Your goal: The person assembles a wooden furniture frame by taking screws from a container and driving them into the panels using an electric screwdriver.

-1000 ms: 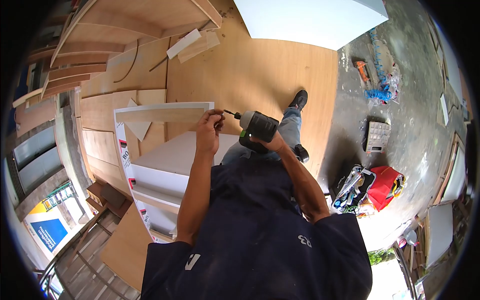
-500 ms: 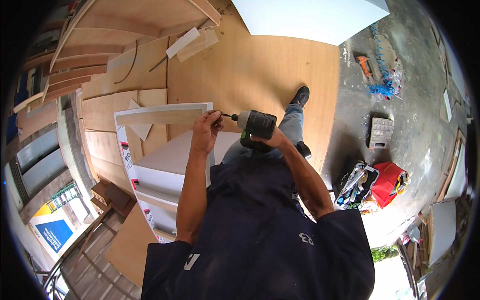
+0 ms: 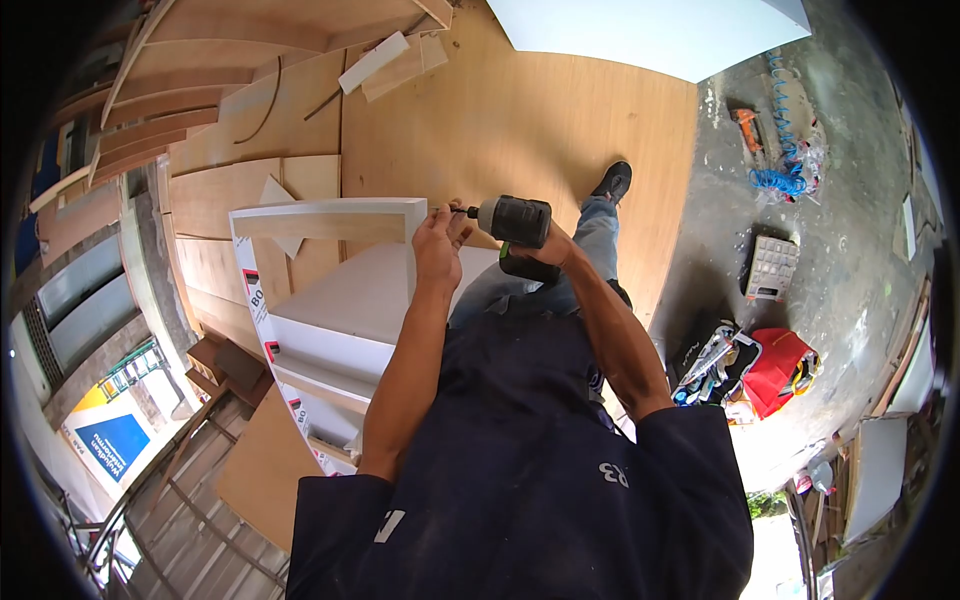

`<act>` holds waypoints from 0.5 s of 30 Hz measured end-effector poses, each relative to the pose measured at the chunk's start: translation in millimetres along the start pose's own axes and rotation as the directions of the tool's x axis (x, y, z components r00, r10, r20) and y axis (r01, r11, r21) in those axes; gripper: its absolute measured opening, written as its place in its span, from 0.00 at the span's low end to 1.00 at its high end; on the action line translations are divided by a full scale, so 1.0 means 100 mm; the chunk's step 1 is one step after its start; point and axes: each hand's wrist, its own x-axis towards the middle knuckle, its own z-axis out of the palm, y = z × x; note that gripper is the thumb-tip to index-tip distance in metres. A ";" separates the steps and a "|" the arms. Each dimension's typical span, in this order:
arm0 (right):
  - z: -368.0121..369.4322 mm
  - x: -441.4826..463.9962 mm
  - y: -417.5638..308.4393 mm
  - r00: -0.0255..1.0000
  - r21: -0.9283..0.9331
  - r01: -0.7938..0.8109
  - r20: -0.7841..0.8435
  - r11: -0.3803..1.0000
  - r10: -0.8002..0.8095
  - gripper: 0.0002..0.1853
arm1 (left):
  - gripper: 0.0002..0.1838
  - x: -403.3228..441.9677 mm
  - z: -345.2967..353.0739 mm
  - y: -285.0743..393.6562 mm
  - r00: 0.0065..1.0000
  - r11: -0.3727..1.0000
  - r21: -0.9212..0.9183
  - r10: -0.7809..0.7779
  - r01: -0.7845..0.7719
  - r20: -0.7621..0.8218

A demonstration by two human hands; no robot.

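Your drill [image 3: 518, 220] is near the corner of the white frame [image 3: 330, 209]. It looks heavy and hard, best held by its handle. Your right hand [image 3: 556, 249] wraps that handle. Your left hand [image 3: 438, 250] bunches its fingers by the drill's tip; I can't tell what they pinch.

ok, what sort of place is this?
Probably a furniture workshop: the person's right hand holds a drill, an open white cabinet stands close by, and a bare wooden frame sits beyond it.
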 end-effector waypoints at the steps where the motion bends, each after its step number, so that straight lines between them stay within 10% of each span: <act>1: 0.00 0.01 -0.03 1.000 0.008 -0.010 0.002 1.000 0.010 0.19 | 0.10 -0.01 -0.01 -0.03 1.000 1.000 0.002 -0.008 0.008 -0.010; 15: 0.00 0.20 0.04 0.998 -0.039 0.032 0.047 0.999 -0.030 0.14 | 0.10 0.06 0.00 -0.04 0.985 0.996 -0.078 -0.058 0.045 -0.162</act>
